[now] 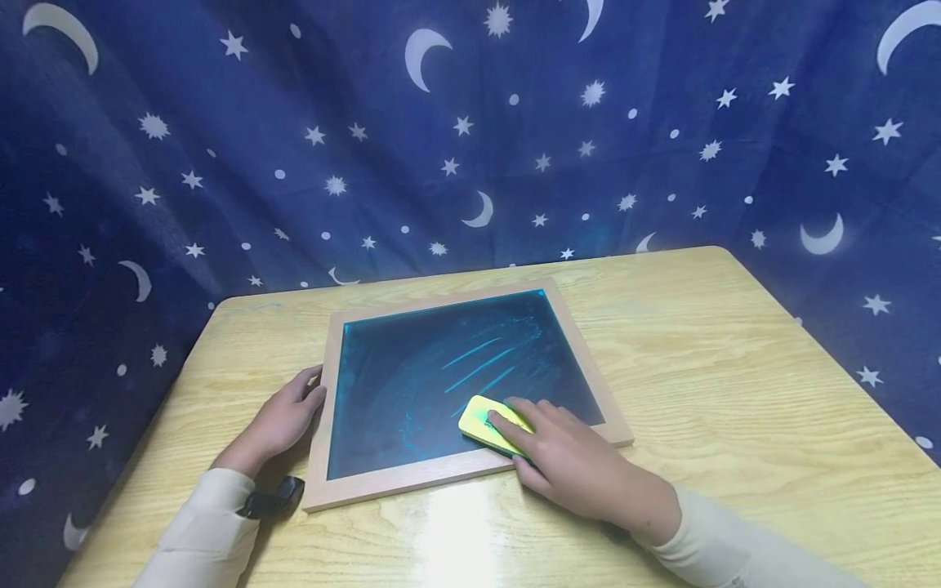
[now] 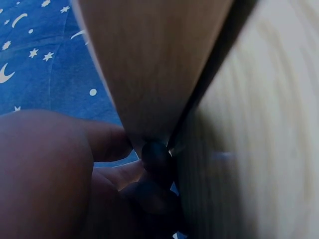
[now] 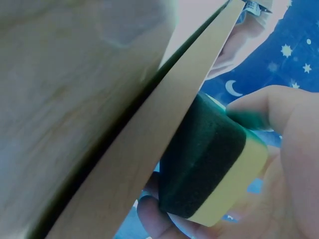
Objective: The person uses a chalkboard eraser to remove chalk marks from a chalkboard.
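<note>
A small chalkboard (image 1: pixel 397 367) in a light wooden frame lies on the table, with several pale blue chalk strokes and smears across its dark surface. At its lower right my right hand (image 1: pixel 569 453) grips a yellow eraser (image 1: pixel 478 415) with a dark felt underside. In the right wrist view the eraser (image 3: pixel 204 154) stands between thumb and fingers, its felt beside the frame's edge (image 3: pixel 144 129). My left hand (image 1: pixel 287 416) holds the left side of the frame. From the left wrist, thumb and fingers meet at the frame (image 2: pixel 149 64); the fingertips are in shadow.
The wood-grain table (image 1: pixel 706 367) extends around the board, with rounded far corners. Behind it hangs a blue curtain (image 1: pixel 412 155) with white moons and stars. A black wrist strap with a small device (image 1: pixel 283 496) sits on the left wrist, close to the board's near-left corner.
</note>
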Tool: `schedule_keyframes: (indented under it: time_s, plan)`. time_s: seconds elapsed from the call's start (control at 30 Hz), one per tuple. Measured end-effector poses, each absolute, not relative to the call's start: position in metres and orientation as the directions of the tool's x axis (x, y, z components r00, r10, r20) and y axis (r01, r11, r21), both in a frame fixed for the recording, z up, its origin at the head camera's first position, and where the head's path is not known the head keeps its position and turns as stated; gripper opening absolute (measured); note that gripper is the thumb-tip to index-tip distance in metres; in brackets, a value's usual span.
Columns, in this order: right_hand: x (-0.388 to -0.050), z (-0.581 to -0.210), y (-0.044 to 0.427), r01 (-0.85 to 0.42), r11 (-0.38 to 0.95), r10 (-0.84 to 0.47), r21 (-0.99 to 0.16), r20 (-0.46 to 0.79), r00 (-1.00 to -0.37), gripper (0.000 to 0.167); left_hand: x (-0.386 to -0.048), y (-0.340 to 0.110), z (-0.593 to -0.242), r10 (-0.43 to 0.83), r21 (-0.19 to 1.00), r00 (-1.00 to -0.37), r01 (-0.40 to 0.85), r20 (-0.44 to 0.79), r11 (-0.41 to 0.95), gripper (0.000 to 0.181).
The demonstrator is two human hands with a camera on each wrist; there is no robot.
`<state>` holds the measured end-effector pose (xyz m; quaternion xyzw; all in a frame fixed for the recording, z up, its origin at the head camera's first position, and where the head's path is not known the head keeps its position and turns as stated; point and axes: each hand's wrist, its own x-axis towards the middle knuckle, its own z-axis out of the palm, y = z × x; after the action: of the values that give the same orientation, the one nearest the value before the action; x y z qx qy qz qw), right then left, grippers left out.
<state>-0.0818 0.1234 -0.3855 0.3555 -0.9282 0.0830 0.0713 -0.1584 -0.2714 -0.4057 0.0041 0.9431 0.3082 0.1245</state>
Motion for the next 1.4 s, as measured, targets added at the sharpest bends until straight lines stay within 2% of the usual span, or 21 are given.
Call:
schedule_keyframes:
  time_s: [0.33,0.6,0.9,1.4]
  plan:
    - [-0.077,-0.388,0.117,-0.680,0.720,-0.657,-0.135,0.179,-0.732,0.051,-0.158,-0.271,-0.407,0.083,0.577,-0.973,-0.059,-0.217,0.814,0.058]
    - [-0.076,-0.389,0.115,-0.718,0.687,-0.690,-0.114,0.211,-0.693,0.055,-0.158,-0.270,-0.408,0.077,0.579,-0.973,-0.065,-0.217,0.813,0.058]
    - [-0.079,-0.392,0.116,-0.720,0.686,-0.692,-0.101,0.213,-0.689,0.054,-0.157,-0.271,-0.409,0.082,0.580,-0.974,-0.055,-0.209,0.813,0.058]
    - [-0.092,-0.386,0.131,-0.642,0.767,-0.612,-0.014,0.284,-0.738,0.053,-0.157,-0.271,-0.408,0.081,0.583,-0.973,-0.062,-0.216,0.810,0.058]
